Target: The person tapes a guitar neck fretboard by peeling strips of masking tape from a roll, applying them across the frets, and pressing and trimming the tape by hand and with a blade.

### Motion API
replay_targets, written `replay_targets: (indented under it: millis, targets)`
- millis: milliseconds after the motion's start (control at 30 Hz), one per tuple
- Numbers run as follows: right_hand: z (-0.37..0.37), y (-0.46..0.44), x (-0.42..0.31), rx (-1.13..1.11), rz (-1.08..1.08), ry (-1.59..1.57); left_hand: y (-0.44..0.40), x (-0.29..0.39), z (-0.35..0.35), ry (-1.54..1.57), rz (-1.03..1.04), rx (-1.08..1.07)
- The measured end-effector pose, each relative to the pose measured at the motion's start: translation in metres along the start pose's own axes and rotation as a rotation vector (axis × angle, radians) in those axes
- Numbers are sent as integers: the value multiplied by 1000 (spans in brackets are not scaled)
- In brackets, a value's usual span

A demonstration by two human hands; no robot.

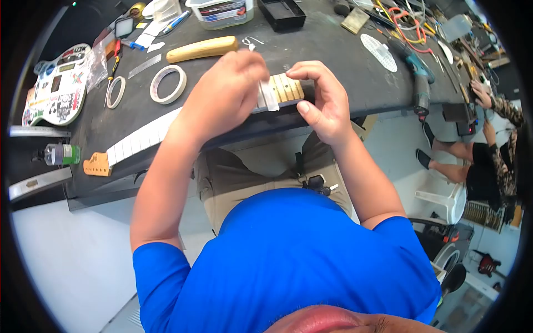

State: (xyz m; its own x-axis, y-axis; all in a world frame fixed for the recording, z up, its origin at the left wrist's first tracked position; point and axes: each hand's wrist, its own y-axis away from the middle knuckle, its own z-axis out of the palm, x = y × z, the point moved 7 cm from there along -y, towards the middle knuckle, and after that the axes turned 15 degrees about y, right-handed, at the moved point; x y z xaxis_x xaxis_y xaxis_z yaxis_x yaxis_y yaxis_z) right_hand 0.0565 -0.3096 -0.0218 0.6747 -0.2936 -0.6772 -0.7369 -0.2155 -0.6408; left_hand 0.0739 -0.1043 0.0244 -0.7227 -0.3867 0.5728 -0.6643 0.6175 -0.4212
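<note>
Guitar neck (pixel 139 139), lying along the near edge of the dark workbench (pixel 358 83), headstock (pixel 99 165) to the left. Left hand (pixel 230 91): fingers curled, above the neck; cannot tell whether it grips anything. Right hand (pixel 325 102): open, thumb and fingers parted about the neck's right end. Tape strip (pixel 270 97): across the neck, between the hands. Wooden block (pixel 201 50): behind the left hand. Containers: clear plastic tub (pixel 222 15), printed matter showing at its wall, contents unclear; black tray (pixel 282 15), open-topped, interior dark; bottle (pixel 62 154), partly green, near the headstock.

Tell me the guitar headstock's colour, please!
The headstock is golden tan, best seen in the head view.
</note>
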Motion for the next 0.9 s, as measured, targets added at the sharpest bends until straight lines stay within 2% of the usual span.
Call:
replay_targets:
  millis: [33, 67, 167, 200, 300, 500, 633, 733, 833, 900]
  targets:
    - [-2, 2, 4, 15, 30, -31, 4, 15, 4, -92, 146, -123]
    - [-1, 2, 6, 29, 57, -65, 11, 9, 9, -47, 89, -212]
    - [0, 0, 7, 49, 75, -96, 13, 19, 7, -137, 136, -207]
    - [0, 0, 6, 48, 80, -92, 14, 13, 9, -127, 86, -263]
    - [0, 1, 7, 46, 102, -61, 16, 13, 9, -96, 120, -308]
    - [2, 1, 8, 32, 99, -36, 13, 0, 7, -133, 21, -183]
    - [2, 1, 9, 24, 127, -63, 17, 10, 8, -112, 127, -283]
    - [2, 0, 10, 27, 111, -52, 16, 11, 8, -111, 123, -301]
    - [2, 1, 10, 27, 135, -60, 16, 8, 8, -133, 118, -282]
    - [1, 1, 11, 33, 128, -47, 14, 2, 7, -162, 58, -191]
